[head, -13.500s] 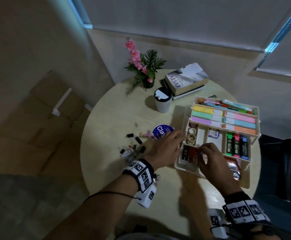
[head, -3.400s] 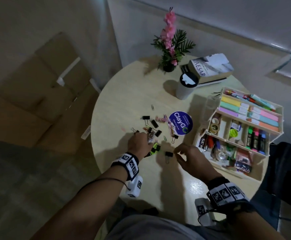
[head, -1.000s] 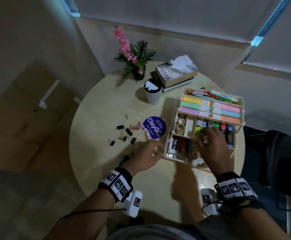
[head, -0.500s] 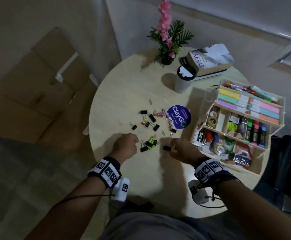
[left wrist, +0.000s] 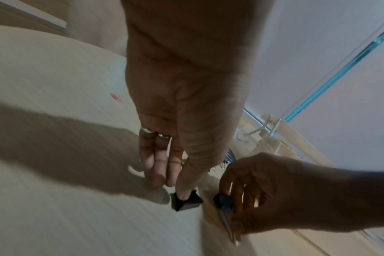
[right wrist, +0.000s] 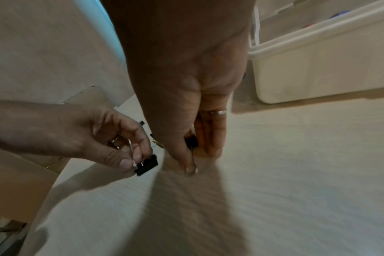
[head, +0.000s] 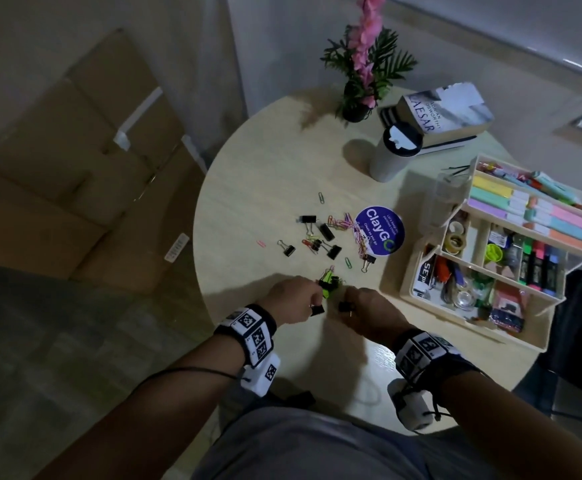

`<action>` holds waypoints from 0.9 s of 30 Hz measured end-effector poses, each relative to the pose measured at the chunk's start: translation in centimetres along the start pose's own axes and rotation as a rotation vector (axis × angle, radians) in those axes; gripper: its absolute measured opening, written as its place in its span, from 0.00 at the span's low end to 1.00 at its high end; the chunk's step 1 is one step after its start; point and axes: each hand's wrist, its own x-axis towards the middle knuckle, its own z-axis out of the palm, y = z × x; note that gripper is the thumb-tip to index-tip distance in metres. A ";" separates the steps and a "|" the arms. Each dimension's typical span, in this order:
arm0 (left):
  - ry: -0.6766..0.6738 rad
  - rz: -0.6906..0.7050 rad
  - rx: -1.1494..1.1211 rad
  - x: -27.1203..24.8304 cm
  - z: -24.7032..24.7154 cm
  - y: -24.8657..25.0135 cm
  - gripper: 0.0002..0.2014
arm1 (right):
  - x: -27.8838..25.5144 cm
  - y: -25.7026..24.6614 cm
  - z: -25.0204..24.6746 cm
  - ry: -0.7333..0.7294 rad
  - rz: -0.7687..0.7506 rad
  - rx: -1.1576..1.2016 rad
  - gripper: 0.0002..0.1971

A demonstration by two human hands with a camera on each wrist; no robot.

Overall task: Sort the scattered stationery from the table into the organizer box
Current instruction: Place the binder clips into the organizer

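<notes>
Black binder clips (head: 327, 232) and coloured paper clips (head: 343, 221) lie scattered; tiered organizer box (head: 417, 271) stands open, part-filled.

Round table (head: 248, 188). Organizer (head: 431, 299) sits at 3 o'clock by the edge, trays stepped up toward 1. Plant (head: 365, 74) at 12, books (head: 445, 116) at 1 just right of it, cup (head: 391, 154) in front of the books. Sticker (head: 379, 230) lies mid-table, between the organizer and the clip scatter (head: 320, 233), which spreads left of it toward 9. Both hands at 6, near the edge: left hand (head: 289, 303) pinches a clip (head: 317, 310), right hand (head: 369, 310) pinches a second clip (head: 344, 306), the two just beside each other. A small clip heap (head: 329, 282) lies just beyond the fingers. Cardboard (head: 75, 168) on the floor at 9–10, off the table.
</notes>
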 end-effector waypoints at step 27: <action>0.321 -0.049 -0.367 2.9 -1.0 -1.2 0.11 | 3.2 -4.7 1.7 0.328 0.271 0.263 0.34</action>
